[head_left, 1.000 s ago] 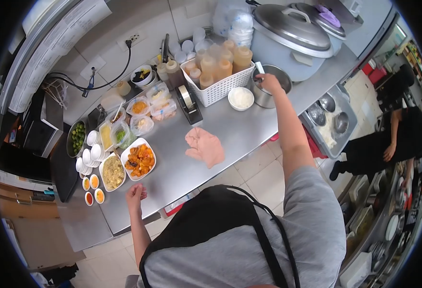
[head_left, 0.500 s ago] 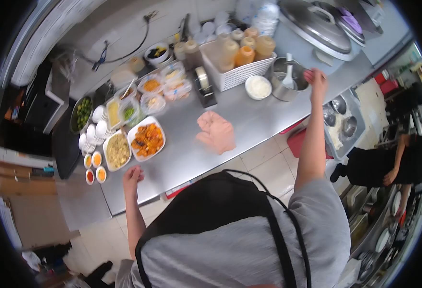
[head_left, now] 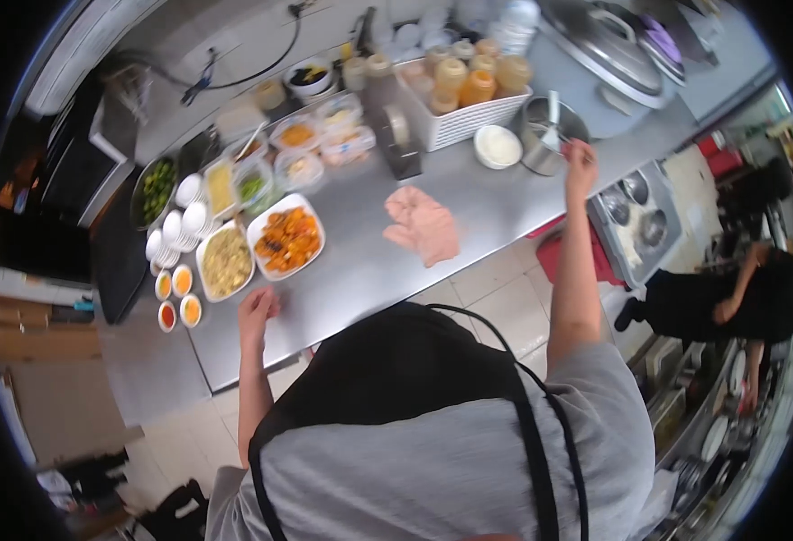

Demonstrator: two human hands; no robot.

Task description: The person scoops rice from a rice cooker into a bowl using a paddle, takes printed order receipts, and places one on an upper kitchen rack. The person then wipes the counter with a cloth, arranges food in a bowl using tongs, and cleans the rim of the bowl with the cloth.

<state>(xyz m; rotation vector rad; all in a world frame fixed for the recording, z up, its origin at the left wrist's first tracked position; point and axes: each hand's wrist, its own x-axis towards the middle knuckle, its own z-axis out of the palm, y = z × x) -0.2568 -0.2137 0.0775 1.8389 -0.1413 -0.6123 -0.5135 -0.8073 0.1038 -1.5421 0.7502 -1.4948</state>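
Note:
My right hand [head_left: 580,162] is at the near right rim of a metal pot [head_left: 542,160], fingers pinched together. Whatever lies between them, if anything, is too small to make out. A white spoon [head_left: 553,113] leans inside the pot. Left of the pot stands a white bowl [head_left: 498,147] of white food. My left hand [head_left: 257,307] hovers by the counter's front edge with its fingers curled in and nothing visible in them. Closest to it are a square white dish [head_left: 316,255] of orange chunks and a white dish [head_left: 248,275] of pale yellow food. A pink glove [head_left: 424,225] lies mid-counter.
Behind stand a white basket [head_left: 469,132] of sauce bottles, a tape dispenser [head_left: 401,149] and several tubs. Small sauce cups [head_left: 191,310] sit left. A large lidded pot [head_left: 608,54] is at back right. A co-worker in black [head_left: 703,302] stands right, near a grey bin [head_left: 640,225] with metal bowls.
The view has shifted slightly. My right hand has moved left and down, closer against the pot's near side. My left hand stays curled near the counter edge.

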